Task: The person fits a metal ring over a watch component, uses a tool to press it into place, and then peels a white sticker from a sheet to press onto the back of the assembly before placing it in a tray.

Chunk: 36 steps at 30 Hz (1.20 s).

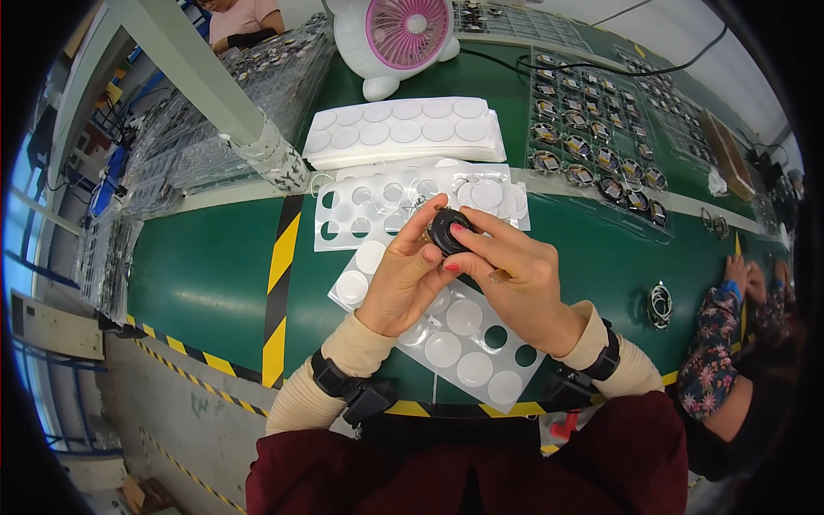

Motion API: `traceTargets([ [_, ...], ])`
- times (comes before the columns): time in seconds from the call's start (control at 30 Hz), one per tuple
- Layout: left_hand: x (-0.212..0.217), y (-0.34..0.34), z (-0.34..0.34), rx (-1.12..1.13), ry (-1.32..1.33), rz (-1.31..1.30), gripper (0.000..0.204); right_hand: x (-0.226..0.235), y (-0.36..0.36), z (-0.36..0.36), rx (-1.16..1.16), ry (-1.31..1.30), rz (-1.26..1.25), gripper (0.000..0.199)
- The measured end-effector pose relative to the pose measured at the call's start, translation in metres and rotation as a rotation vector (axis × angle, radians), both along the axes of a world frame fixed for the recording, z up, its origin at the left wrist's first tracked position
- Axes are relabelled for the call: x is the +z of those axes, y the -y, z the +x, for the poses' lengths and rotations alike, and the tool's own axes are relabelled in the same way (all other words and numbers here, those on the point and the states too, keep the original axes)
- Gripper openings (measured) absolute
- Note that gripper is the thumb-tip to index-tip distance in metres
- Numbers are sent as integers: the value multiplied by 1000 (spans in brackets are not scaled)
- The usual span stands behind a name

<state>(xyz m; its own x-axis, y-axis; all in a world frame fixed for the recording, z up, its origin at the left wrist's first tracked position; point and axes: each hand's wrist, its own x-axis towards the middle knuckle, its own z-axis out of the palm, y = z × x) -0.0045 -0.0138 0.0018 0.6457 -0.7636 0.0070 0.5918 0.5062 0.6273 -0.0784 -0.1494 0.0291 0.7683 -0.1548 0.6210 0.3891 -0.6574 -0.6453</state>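
Note:
My left hand [403,275] and my right hand [515,275] meet above the green table [206,275], both gripping a small round black part [447,230] between the fingertips. My right thumb and forefinger pinch its right side, and my left thumb presses on its left edge. Under my hands lies a white sheet of round clear stickers [463,343], with some holes where discs are gone. A second, mostly used sticker sheet [369,210] lies just beyond my hands.
A stack of full sticker sheets [403,129] sits farther back, before a white and pink desk fan [399,39]. Clear trays of round dark parts [592,142] fill the right back. A person in a floral sleeve [717,343] works at my right; another person sits far back left.

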Motion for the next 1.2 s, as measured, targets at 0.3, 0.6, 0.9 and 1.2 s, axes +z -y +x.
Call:
traceTargets([
  [0.3,5,1,-4,23,-53,-35,68,3,0,-1,-33,50,-88,27],
  [0.6,7,1,-6,26,-25,-21,70,3,-1,-2,-24,83,-125,28],
  [0.9,11,-2,-7,15,-57,-48,66,3,2,0,-39,189,-333,32],
  [1.2,5,-2,-4,60,-81,-14,62,-8,3,7,-60,213,-413,36],
])
